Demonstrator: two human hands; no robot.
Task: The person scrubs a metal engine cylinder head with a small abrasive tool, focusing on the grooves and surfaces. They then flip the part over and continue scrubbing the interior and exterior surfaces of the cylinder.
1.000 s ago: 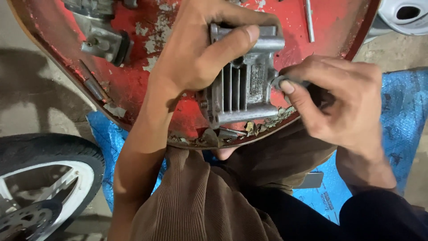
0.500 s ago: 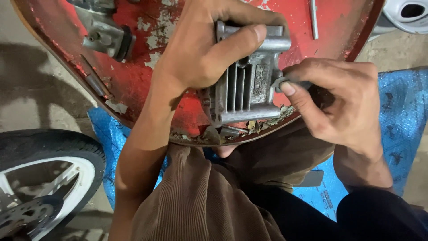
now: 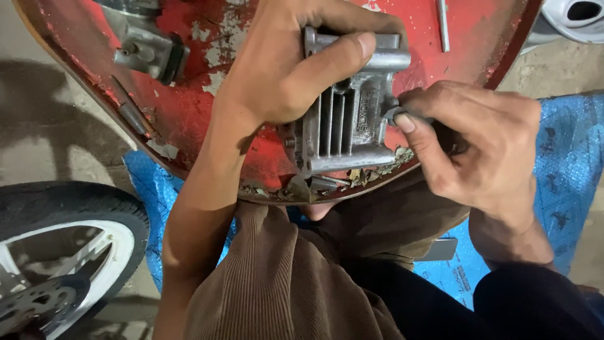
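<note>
A grey finned metal engine part (image 3: 349,119) stands in a worn red metal pan (image 3: 207,101). My left hand (image 3: 289,63) grips it from above, thumb across its top tube. My right hand (image 3: 484,145) is at the part's right side, thumb and fingers pinched on a small dark piece (image 3: 396,114) against it. What that piece is cannot be made out.
Another grey metal part (image 3: 148,47) lies at the pan's upper left, a thin metal rod (image 3: 443,25) at its upper right. A motorcycle wheel (image 3: 56,252) is at lower left. Blue plastic sheet (image 3: 566,164) covers the ground. My brown-trousered knees (image 3: 283,277) are below.
The view has shifted slightly; the pan and part sit a little higher and to the right. Both hands keep the same hold on the finned part.
</note>
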